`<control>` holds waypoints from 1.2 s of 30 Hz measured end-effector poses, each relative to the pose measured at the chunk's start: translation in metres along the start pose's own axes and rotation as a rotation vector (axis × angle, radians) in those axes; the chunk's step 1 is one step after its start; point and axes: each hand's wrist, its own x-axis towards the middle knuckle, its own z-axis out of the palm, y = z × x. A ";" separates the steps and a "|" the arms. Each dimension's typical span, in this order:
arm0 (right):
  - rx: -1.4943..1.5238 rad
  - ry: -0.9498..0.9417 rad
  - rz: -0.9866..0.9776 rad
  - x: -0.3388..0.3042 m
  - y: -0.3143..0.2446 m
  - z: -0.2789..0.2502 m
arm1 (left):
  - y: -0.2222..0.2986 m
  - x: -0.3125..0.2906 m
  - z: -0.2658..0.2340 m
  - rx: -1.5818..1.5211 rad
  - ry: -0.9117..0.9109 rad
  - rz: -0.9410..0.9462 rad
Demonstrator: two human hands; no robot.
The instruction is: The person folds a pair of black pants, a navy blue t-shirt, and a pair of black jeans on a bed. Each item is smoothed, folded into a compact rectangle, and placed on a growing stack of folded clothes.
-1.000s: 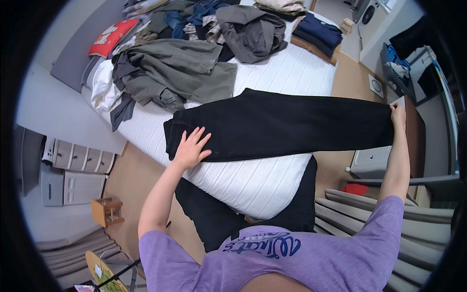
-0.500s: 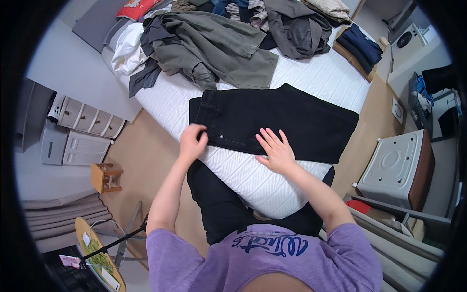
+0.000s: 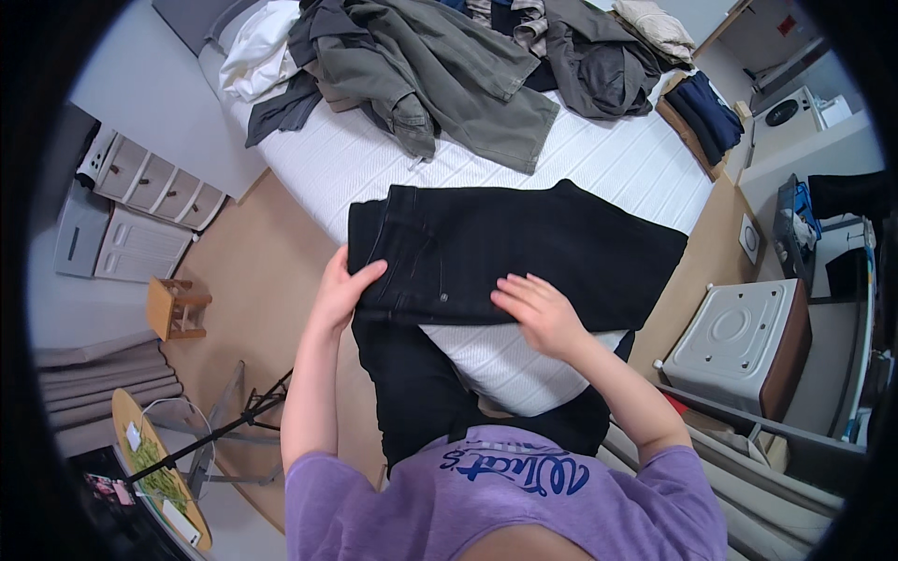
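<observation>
A pair of black trousers [image 3: 524, 248], folded lengthwise, lies across the near part of the white mattress [image 3: 486, 369]. Its waistband end is at the left and its legs are doubled back at the right. My left hand [image 3: 344, 288] grips the waistband, thumb on top and the other fingers out of sight underneath. My right hand [image 3: 544, 316] rests on the near edge of the cloth, fingers stretched out and palm down.
Behind the trousers are heaped olive trousers [image 3: 440, 79], a dark grey garment [image 3: 603, 65] and a white garment [image 3: 262, 51]. Folded navy clothes [image 3: 706, 117] stand at the mattress's far right corner. A wooden stool [image 3: 176, 309] and a tripod [image 3: 253, 407] are on the floor at left.
My left hand has gone from the near corner to a grip around the waistband, whose end has shifted left and toward me. My right hand stays on the cloth, its fingers closer together.
</observation>
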 end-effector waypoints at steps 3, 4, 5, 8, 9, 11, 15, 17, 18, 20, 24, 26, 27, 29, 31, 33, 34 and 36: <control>0.129 -0.427 0.044 -0.010 -0.012 -0.012 | -0.024 -0.007 -0.002 0.324 0.196 0.070; 0.100 -0.389 0.081 -0.007 -0.014 -0.010 | -0.032 -0.005 0.000 0.575 0.354 0.114; 0.090 -0.347 0.108 0.001 -0.012 -0.005 | -0.037 -0.001 0.002 0.833 0.500 0.094; -0.076 -0.127 0.160 0.030 0.004 0.016 | -0.042 0.007 0.021 1.147 0.499 0.659; -0.122 -0.046 0.134 0.040 0.010 0.024 | -0.042 0.010 0.029 1.215 0.430 0.786; -0.193 0.001 0.135 0.066 0.024 0.046 | -0.050 0.017 0.062 1.430 0.095 0.809; -0.311 0.016 0.233 0.110 0.064 0.084 | -0.064 0.074 0.076 1.613 -0.073 0.460; -0.317 -0.015 0.283 0.121 0.079 0.097 | -0.074 0.094 0.077 1.579 -0.016 0.521; -0.364 0.051 0.236 0.126 0.085 0.103 | -0.078 0.098 0.077 1.567 0.021 0.580; -0.319 0.050 0.236 0.135 0.091 0.105 | -0.078 0.104 0.074 1.515 0.037 0.636; -0.133 -0.044 0.335 0.162 0.093 0.087 | -0.043 0.124 0.046 1.213 -0.082 0.657; -0.062 -0.334 0.416 0.179 0.096 0.066 | -0.018 0.133 0.017 1.208 -0.007 0.610; -0.011 -0.420 0.442 0.185 0.093 0.057 | -0.003 0.136 0.001 1.112 -0.057 0.491; -0.068 -0.340 0.350 0.181 0.076 0.047 | 0.014 0.125 -0.015 0.797 -0.323 0.083; -0.151 -0.072 0.186 0.156 0.051 0.042 | 0.017 0.089 -0.015 0.905 -0.295 0.316; -0.160 0.203 0.031 0.121 0.029 0.040 | 0.013 0.041 -0.005 0.992 -0.161 0.682; -0.139 0.272 0.007 0.105 0.021 0.041 | 0.009 0.017 0.001 1.040 -0.113 0.742; -0.107 0.379 0.003 0.077 0.008 0.046 | -0.001 -0.026 0.013 1.093 -0.044 0.863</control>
